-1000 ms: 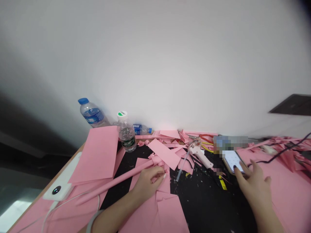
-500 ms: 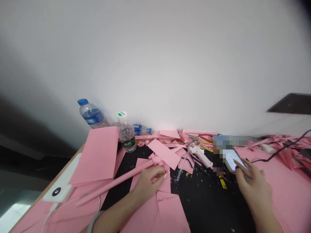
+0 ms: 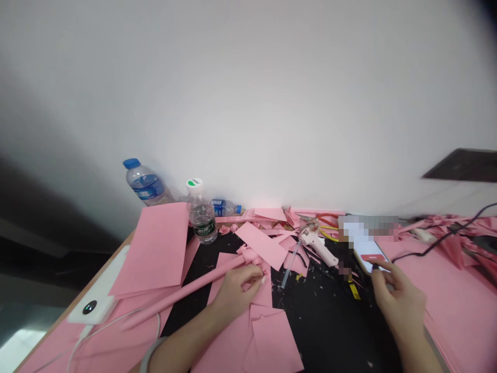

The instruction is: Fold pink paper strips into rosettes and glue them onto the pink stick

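My left hand (image 3: 238,290) is closed in a pinch on a small crumpled piece of pink paper (image 3: 267,273), beside the folded paper at the upper end of a rolled pink paper tube (image 3: 186,288). Part of that piece is hidden by my fingers. Over the lower end of a smartphone (image 3: 370,254) is my right hand (image 3: 399,298), its fingertips touching the lit screen near a red bar. Its fingers are apart and do not grip the phone. Between the hands lies a white glue gun (image 3: 319,247) with a clear glue stick (image 3: 289,272) by it.
Upright bottles, one blue-capped (image 3: 145,181) and one white-capped (image 3: 204,217), stand at the back left; a small bottle (image 3: 225,207) lies behind. A white power bank (image 3: 97,295) with a cable lies left. Pink sheets (image 3: 155,248), scraps and pliers (image 3: 326,220) cover much of the black mat (image 3: 330,331).
My right hand has drawn back slightly toward the phone's lower end. The phone's screen has changed and now shows a red bar. My left hand has stayed in place.
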A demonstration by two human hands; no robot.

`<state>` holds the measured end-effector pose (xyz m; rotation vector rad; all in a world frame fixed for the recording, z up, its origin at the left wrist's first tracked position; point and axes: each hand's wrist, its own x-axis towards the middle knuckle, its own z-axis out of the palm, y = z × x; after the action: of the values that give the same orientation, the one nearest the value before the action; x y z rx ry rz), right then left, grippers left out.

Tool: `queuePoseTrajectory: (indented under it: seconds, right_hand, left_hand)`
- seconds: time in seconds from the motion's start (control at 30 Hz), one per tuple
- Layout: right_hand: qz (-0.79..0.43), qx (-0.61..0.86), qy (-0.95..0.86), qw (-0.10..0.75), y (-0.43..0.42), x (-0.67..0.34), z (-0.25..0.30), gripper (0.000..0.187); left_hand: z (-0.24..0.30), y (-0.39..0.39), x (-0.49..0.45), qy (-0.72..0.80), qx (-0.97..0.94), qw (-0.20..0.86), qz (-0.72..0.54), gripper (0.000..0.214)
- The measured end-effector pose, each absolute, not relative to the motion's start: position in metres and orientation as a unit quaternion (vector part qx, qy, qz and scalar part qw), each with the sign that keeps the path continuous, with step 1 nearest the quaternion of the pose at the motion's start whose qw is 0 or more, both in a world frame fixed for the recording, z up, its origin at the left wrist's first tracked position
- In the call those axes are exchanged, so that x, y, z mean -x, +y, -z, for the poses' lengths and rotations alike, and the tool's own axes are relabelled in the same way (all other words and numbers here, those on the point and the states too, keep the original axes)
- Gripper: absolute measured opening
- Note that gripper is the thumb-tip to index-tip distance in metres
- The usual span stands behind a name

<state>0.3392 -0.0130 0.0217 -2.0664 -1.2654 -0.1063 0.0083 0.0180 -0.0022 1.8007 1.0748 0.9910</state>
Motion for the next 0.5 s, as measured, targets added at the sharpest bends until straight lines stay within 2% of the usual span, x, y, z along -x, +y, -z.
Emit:
queuePoseTrajectory:
  seconds: [0.23, 0.5]
  right_hand:
    - [-0.010, 0.711, -0.620, 0.332, -0.009, -0.327, -0.015, 0.029]
    - [-0.052, 0.668, -0.684, 0.290, -0.007, -0.307, -0.009, 0.027]
  left_hand:
    - [0.002, 0.017, -0.009, 0.431, -0.707, 0.404, -0.389, 0.016]
    - [0.006, 0.019, -0.009, 0.424, -0.707, 0.403, -0.398, 0.017]
